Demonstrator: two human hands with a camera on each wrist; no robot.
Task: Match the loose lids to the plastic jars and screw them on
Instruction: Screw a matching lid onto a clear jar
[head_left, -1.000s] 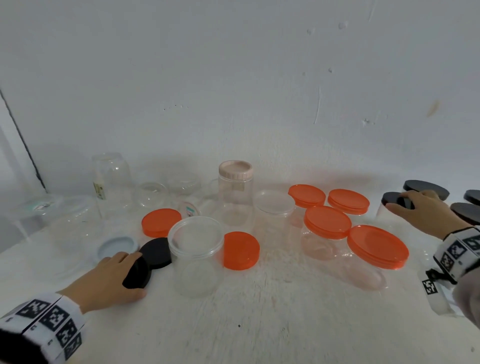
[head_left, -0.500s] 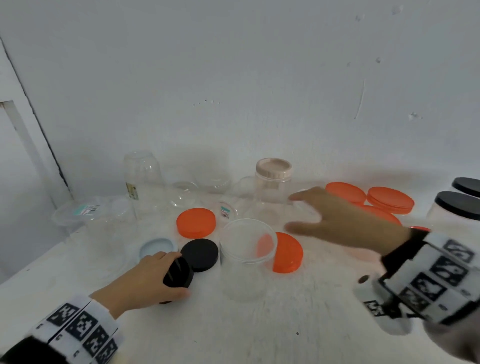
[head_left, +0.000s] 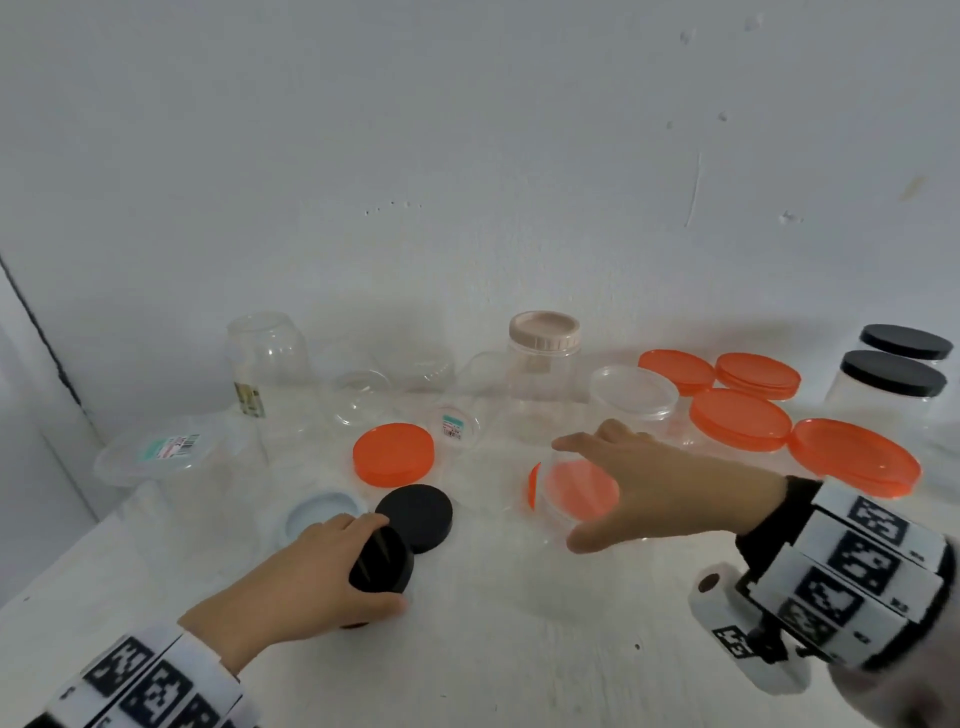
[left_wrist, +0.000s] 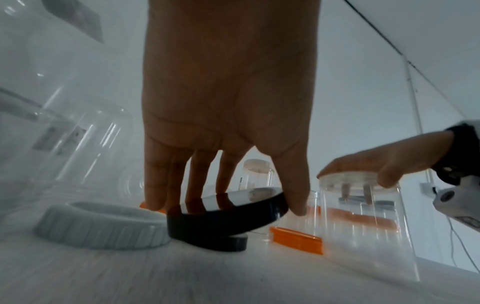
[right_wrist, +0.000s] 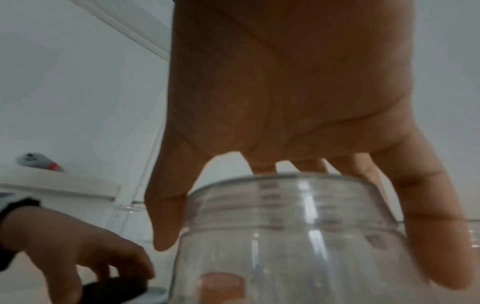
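Observation:
My left hand (head_left: 376, 566) grips a black lid (head_left: 382, 564) by its edge and holds it tilted, one side off the white table; in the left wrist view this lid (left_wrist: 226, 216) leans on a second black lid (head_left: 415, 517) that lies flat. My right hand (head_left: 613, 493) reaches from the right over an open clear jar (head_left: 566, 582). Its thumb and fingers wrap the threaded rim from above, as the right wrist view shows on the clear jar (right_wrist: 298, 236). The jar (left_wrist: 363, 232) stands upright on the table.
A loose orange lid (head_left: 394, 453) and a light blue lid (head_left: 319, 514) lie near the black lids; another orange lid (left_wrist: 296, 239) is behind the clear jar. Orange-lidded jars (head_left: 740, 426), black-lidded jars (head_left: 891, 382), a beige-lidded jar (head_left: 544, 374) and open clear jars (head_left: 267, 358) line the wall.
My right hand has swung from the black-lidded jars at the far right leftward onto the clear jar's rim. My left hand has tipped the black lid up on its edge.

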